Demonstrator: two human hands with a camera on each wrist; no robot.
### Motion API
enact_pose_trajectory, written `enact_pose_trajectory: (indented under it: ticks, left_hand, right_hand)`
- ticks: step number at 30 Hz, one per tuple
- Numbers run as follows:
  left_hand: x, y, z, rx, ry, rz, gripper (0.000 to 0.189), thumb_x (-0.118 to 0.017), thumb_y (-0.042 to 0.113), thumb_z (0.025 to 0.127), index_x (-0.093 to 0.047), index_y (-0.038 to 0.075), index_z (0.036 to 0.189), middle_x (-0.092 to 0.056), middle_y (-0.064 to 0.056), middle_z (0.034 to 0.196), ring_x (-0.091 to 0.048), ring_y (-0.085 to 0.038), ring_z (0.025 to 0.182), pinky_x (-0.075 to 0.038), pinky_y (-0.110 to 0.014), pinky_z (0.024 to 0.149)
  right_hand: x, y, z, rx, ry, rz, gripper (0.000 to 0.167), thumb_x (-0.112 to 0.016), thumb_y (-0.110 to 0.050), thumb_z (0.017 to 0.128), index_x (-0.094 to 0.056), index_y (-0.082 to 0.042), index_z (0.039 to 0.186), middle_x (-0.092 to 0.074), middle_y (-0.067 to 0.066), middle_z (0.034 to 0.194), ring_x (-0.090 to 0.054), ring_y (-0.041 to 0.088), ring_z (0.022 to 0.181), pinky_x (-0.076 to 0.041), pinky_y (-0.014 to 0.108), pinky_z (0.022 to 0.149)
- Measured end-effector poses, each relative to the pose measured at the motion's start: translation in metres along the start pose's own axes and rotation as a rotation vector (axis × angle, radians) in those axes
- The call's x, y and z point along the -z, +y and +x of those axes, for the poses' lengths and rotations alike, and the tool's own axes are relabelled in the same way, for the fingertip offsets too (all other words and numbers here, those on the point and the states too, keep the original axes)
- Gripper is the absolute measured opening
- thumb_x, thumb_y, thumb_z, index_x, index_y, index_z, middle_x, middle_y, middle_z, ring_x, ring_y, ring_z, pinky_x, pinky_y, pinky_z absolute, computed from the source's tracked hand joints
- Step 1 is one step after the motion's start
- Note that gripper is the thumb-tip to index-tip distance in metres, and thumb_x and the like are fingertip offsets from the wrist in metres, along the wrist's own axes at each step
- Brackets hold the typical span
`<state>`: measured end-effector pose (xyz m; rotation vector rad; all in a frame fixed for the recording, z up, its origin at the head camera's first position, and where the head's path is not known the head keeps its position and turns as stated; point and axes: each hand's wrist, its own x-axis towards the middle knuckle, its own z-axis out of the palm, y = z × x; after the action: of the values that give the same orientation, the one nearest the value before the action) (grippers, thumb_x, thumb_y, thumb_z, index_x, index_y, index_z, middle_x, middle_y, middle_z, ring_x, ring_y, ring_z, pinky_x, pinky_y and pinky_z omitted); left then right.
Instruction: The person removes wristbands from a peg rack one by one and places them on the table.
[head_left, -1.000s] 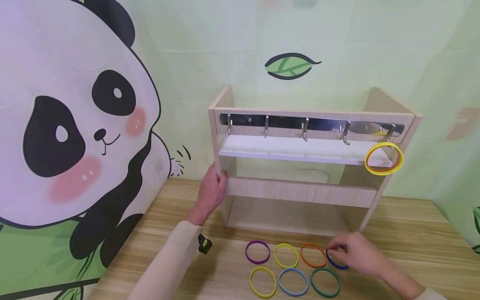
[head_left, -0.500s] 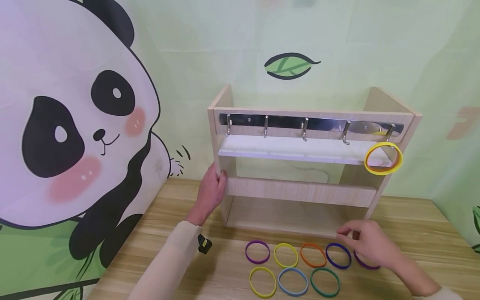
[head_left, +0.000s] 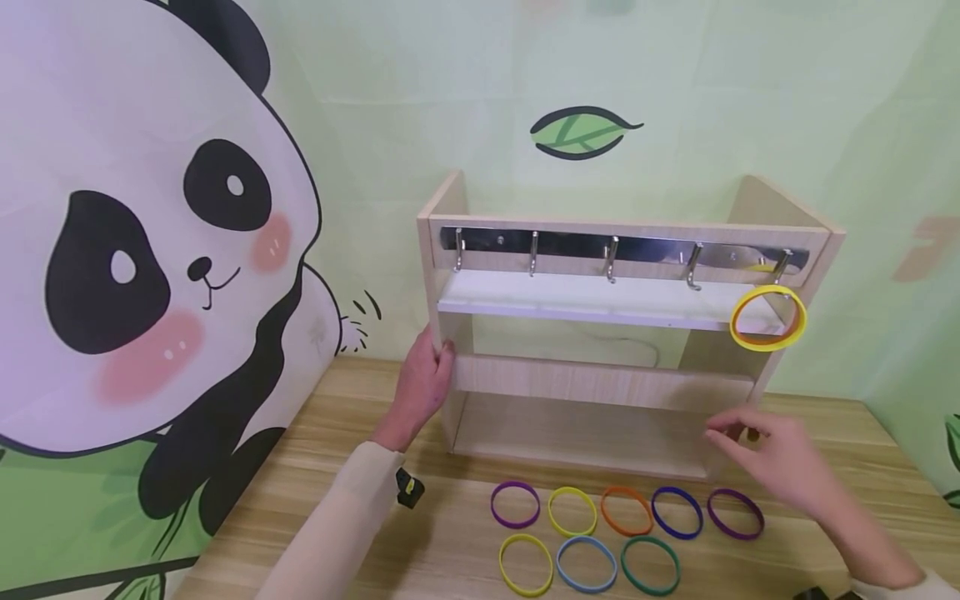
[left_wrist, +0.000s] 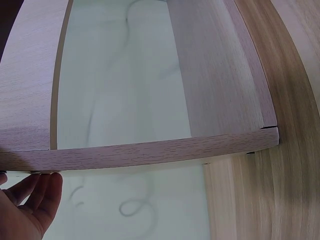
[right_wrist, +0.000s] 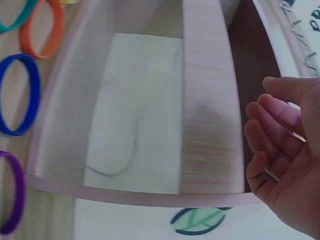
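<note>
My left hand grips the left side panel of a small wooden shelf; in the left wrist view its fingers lie against the panel's outer face. By the shelf's lower right corner, my right hand is raised with loosely bent fingers and nothing held. Across the shelf top runs a metal hook rail. Its rightmost hook bears yellow and orange wristbands. On the table lie a dark purple wristband, a blue wristband and an orange wristband.
More wristbands lie in two rows before the shelf: a purple band, two yellow ones, a light blue band and a green band. A panda-printed backdrop stands behind and left of the wooden table.
My right hand has moved right and up, away from the blue and dark purple wristbands, uncovering both. My left hand stays on the shelf's side.
</note>
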<state>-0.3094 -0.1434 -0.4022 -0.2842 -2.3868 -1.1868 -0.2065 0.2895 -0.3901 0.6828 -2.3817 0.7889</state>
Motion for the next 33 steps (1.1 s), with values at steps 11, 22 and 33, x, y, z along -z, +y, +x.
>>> enact_pose_trajectory:
  ticks: [11, 22, 33]
  left_hand:
    - [0.000, -0.001, 0.000, -0.008, 0.002, 0.003, 0.047, -0.044, 0.020, 0.108, -0.049, -0.005, 0.147, -0.061, -0.028, 0.138, -0.062, -0.043, 0.126, -0.053, -0.062, 0.105]
    - [-0.001, -0.002, 0.001, -0.007, 0.007, -0.003, 0.046, -0.044, 0.020, 0.108, -0.050, -0.005, 0.146, -0.061, -0.028, 0.138, -0.062, -0.043, 0.125, -0.053, -0.062, 0.104]
    - [0.000, 0.000, 0.000, -0.007, 0.002, 0.006, 0.047, -0.043, 0.020, 0.108, -0.048, -0.005, 0.148, -0.061, -0.028, 0.139, -0.062, -0.042, 0.126, -0.053, -0.062, 0.104]
  right_hand:
    - [0.026, -0.004, 0.020, 0.063, 0.288, 0.084, 0.009, -0.080, 0.009, 0.082, -0.075, 0.006, 0.090, -0.063, -0.032, 0.091, -0.054, -0.012, 0.080, -0.040, 0.006, 0.074]
    - [0.047, -0.008, 0.042, 0.018, 0.503, 0.056, 0.010, -0.077, 0.004, 0.084, -0.074, 0.012, 0.091, -0.057, -0.042, 0.093, -0.048, -0.015, 0.082, -0.037, 0.010, 0.079]
    - [0.059, -0.012, 0.056, -0.091, 0.530, 0.008, 0.024, -0.077, 0.017, 0.081, -0.071, 0.017, 0.104, -0.053, -0.039, 0.095, -0.049, -0.016, 0.080, -0.038, 0.004, 0.075]
